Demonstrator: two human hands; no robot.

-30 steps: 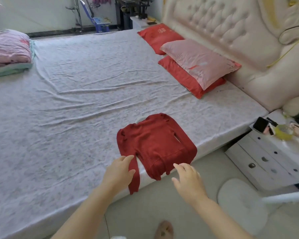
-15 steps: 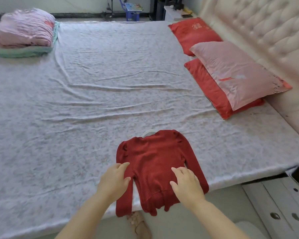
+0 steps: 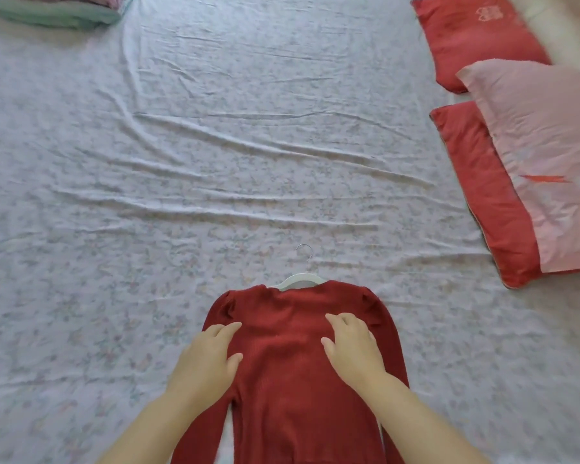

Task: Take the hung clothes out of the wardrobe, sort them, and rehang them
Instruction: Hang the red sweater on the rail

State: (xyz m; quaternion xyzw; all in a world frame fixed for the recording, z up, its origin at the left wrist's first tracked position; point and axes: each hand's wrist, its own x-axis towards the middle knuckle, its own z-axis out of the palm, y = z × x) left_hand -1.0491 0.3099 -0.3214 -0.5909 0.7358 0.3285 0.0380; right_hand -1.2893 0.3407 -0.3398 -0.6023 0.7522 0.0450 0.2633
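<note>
A dark red long-sleeved knit top point(image 3: 283, 380) lies flat, front down the near part of the bed, still on a white hanger point(image 3: 300, 277) whose metal hook points away from me. My left hand point(image 3: 208, 360) rests flat on the top's left shoulder and sleeve. My right hand point(image 3: 354, 348) lies flat on the right chest area, fingers straight and spread. Both hands touch the fabric without gripping it. The hem runs out of the bottom of the view.
The bed point(image 3: 181, 195) has a wrinkled pale floral sheet. Two red pillows point(image 3: 476, 41) and a pink pillow point(image 3: 543, 155) lie at the right. A folded green and pink blanket point(image 3: 57, 11) sits at the far left corner.
I have leaned in over the bed. Both hands slid up the red top from its hem to its shoulders and chest. The top lies straighter, with its sleeves alongside the body.
</note>
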